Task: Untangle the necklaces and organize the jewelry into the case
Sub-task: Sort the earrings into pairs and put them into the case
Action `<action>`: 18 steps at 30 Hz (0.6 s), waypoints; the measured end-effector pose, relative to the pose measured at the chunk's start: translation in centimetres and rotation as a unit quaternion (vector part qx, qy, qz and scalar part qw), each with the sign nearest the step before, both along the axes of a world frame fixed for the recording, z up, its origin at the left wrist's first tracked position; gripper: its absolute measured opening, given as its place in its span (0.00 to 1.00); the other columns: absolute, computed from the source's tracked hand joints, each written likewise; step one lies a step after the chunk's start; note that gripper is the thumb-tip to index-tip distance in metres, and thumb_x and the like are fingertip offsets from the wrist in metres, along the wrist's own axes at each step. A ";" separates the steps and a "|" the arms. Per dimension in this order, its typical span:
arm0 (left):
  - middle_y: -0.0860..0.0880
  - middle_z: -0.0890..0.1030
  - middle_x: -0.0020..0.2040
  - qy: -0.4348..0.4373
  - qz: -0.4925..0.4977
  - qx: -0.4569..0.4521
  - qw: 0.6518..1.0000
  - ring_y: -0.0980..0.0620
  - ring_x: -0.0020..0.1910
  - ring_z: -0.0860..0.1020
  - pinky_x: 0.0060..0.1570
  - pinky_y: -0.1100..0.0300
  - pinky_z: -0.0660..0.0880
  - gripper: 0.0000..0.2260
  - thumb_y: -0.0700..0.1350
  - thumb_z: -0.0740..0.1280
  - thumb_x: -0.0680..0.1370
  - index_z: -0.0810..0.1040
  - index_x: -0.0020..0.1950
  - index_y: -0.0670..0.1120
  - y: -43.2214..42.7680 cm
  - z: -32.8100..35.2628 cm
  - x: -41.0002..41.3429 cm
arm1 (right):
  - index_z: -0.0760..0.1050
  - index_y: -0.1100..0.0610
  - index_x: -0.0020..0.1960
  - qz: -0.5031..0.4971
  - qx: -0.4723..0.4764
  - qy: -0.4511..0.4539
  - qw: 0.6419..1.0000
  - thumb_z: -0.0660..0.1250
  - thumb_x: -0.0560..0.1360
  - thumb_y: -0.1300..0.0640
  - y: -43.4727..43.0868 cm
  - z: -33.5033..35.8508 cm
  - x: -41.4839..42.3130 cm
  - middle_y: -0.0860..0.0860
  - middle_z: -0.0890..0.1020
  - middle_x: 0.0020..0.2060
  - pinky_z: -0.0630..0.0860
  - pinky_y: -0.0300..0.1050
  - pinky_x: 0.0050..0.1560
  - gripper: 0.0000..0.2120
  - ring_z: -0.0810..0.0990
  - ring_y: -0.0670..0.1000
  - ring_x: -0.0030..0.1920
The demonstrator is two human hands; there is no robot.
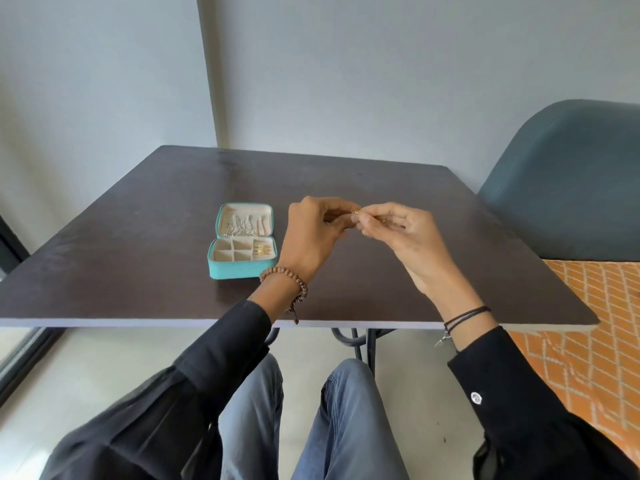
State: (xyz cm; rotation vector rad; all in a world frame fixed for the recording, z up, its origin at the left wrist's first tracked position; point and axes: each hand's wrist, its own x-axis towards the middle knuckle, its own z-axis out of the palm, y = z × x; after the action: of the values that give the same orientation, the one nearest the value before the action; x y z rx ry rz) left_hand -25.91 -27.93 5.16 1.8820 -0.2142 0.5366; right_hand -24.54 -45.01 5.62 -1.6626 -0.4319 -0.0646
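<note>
Both hands, left [313, 233] and right [398, 233], pinching small gold piece [356, 212], open teal case [242, 242] just left, blue chair [568, 181] beyond table [138, 237]

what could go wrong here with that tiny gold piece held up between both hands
1. The small gold piece is pinched only at the fingertips of the left hand and right hand, in the air above the dark table; a slip could send it off toward the floor.
2. The open teal jewelry case sits right by the left wrist; lowering that arm might nudge it and disturb the chains in its lid.
</note>
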 end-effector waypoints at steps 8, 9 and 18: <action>0.47 0.87 0.45 0.014 0.026 -0.155 0.987 0.53 0.43 0.86 0.46 0.62 0.82 0.07 0.38 0.75 0.76 0.85 0.54 0.40 1.2 -1.6 -3.2 | 0.83 0.62 0.57 0.018 0.040 -0.007 0.999 0.73 0.78 0.64 2.6 -0.7 -2.5 0.52 0.88 0.49 0.79 0.40 0.58 0.09 0.86 0.49 0.55; 0.46 0.87 0.45 0.017 0.026 -0.180 0.983 0.52 0.43 0.86 0.46 0.62 0.82 0.07 0.38 0.75 0.76 0.85 0.54 0.40 1.4 -1.8 -3.6 | 0.83 0.61 0.57 0.025 0.038 -0.007 0.999 0.73 0.78 0.64 2.8 -0.8 -2.7 0.52 0.88 0.50 0.79 0.40 0.58 0.09 0.86 0.49 0.56; 0.45 0.87 0.44 0.026 0.009 -0.288 0.957 0.50 0.46 0.86 0.48 0.60 0.82 0.07 0.37 0.76 0.74 0.85 0.51 0.43 2.8 -1.9 -5.3 | 0.83 0.59 0.57 0.055 0.018 -0.042 0.997 0.74 0.75 0.67 4.4 -1.0 -3.5 0.54 0.87 0.52 0.79 0.41 0.59 0.12 0.85 0.51 0.55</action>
State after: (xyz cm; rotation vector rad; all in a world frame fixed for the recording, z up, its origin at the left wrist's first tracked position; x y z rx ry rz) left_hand -31.26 -25.13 3.28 1.3285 0.0014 0.4955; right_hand -28.03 -40.61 4.59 -1.6015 -0.5831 -0.0601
